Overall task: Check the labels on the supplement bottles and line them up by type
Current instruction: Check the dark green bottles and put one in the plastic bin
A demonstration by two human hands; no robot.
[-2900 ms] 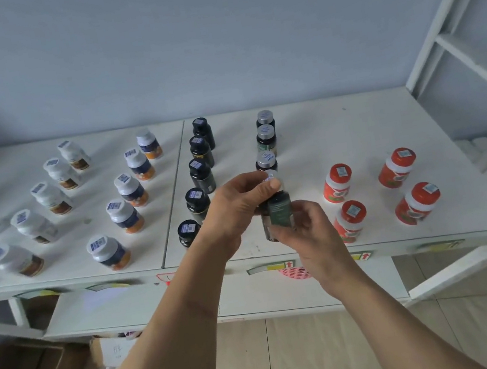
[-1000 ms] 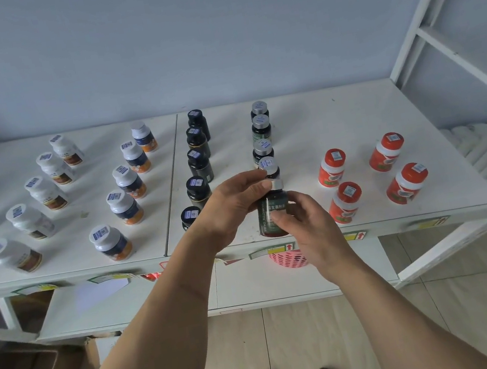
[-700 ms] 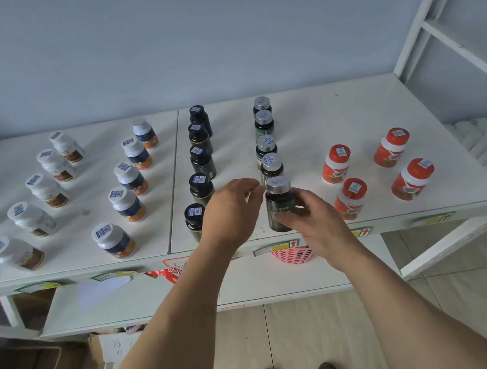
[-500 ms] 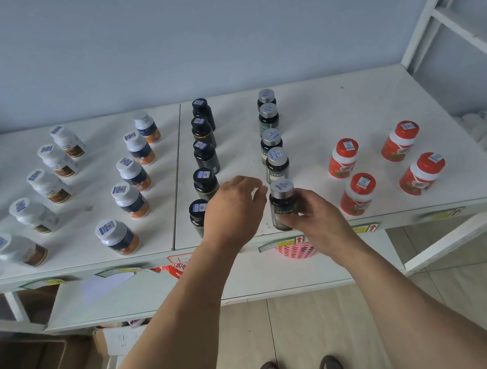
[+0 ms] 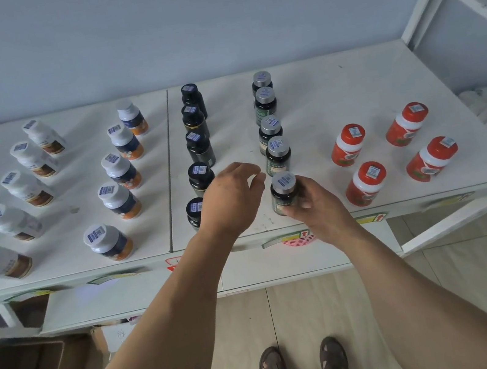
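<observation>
Bottles in rows on white table (image 5: pixel 348 86), right hand (image 5: pixel 316 204) gripping green bottle (image 5: pixel 283 197), left hand (image 5: pixel 231 199) loose.

Head camera looks steeply down, near the table (image 5: pixel 347 83)

bottle rows (image 5: pixel 272 134) on table (image 5: pixel 348 86) | basket (image 5: pixel 300 241) beneath (front edge)

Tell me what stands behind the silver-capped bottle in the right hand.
Behind the silver-capped bottle in the right hand stand four more silver-capped bottles in one row. Each covers part of the next; their labels cannot be read.
</observation>
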